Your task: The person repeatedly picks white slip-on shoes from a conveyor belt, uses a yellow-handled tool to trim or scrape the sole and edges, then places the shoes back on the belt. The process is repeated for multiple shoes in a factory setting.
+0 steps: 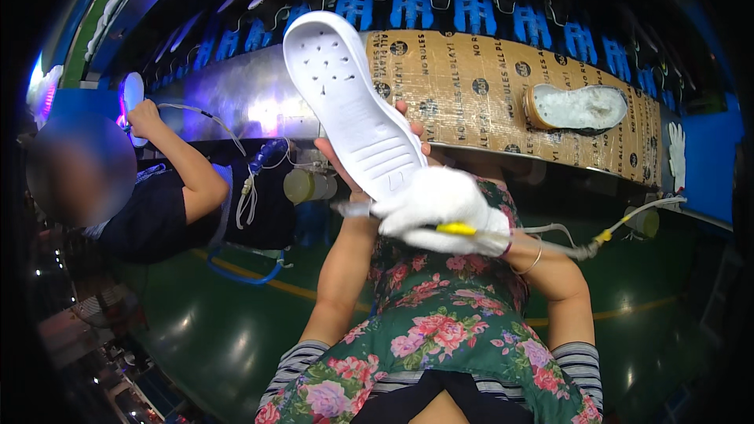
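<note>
Beside flat cardboard point(455, 110), left fingers point(416, 127) clasp a smooth, pitted white sole point(345, 94); fabric-gloved right fingers point(424, 200) curl round a blurred tool point(355, 209).

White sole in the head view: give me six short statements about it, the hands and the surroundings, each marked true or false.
1. The bare left hand holds the white sole. True.
2. The right hand is bare. False: it wears a white glove.
3. The right hand grips a slim tool with a yellow section. True.
4. The tan-edged sole lies near the left end of the cardboard. False: it lies near the right end.
5. Small dark marks dot the white sole's far end. True.
6. A co-worker is at the picture's right. False: at its left.
</note>
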A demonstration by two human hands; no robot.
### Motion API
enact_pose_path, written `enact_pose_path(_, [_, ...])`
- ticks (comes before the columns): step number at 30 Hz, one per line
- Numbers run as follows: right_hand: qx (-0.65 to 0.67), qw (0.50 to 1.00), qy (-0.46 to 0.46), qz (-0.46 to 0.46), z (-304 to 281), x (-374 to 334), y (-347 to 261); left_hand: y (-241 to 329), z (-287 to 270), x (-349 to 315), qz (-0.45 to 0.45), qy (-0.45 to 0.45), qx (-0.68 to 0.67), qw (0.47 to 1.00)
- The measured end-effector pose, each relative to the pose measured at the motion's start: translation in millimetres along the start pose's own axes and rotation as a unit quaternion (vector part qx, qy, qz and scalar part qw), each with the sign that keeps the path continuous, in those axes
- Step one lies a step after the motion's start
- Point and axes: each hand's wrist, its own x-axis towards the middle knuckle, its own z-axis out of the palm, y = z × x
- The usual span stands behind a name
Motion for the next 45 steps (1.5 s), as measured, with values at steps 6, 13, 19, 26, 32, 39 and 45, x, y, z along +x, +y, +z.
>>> enact_pose_path(6, [-0.199,0.978,-0.045,-0.037,4,-13,1,3,10,12,0.013,0.029,-0.033,0.999])
enact_pose_path(13, [-0.104,0.992,0.037,0.054,-7,-8,4,17,4,17,-0.046,0.005,0.009,0.999])
enact_pose_path(19, [0.003,0.995,-0.009,0.100,-1,-15,-10,26,7,30,-0.110,-0.034,0.012,0.993])
enact_pose_path(26, [-0.187,0.982,0.031,0.004,-2,-12,-9,27,30,46,-0.144,-0.023,0.132,0.980])
enact_pose_path(32, [0.035,0.997,0.016,0.061,5,-9,-26,33,-4,52,-0.195,-0.166,0.080,0.963])
enact_pose_path(39, [-0.233,0.972,0.013,-0.031,3,-15,-15,31,38,49,-0.192,0.044,0.156,0.968])
enact_pose_path(45, [-0.084,0.996,-0.028,-0.033,12,-34,-16,38,26,48,-0.209,0.026,0.148,0.966])
